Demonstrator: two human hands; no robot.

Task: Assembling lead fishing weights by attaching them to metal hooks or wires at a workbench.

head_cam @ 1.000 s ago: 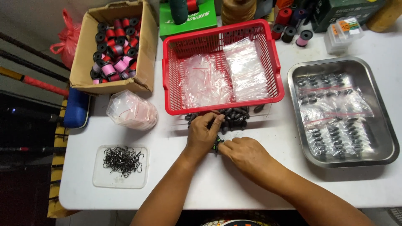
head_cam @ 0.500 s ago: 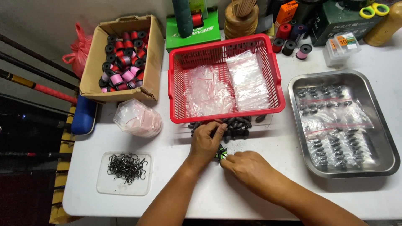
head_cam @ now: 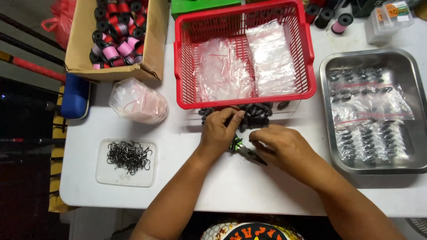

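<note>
My two bare forearms, no sleeves, left hand (head_cam: 219, 131) and right hand (head_cam: 280, 144) ungloved, no rings or watch, patterned shirt (head_cam: 251, 231) at bottom centre

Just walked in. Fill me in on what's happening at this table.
A person works at a white table. The left hand reaches into a pile of small dark oval weights in front of a red basket of clear bags. The right hand holds small pliers with green-and-black handles. A steel tray of bagged weights sits right; a lid of hooks left.
</note>
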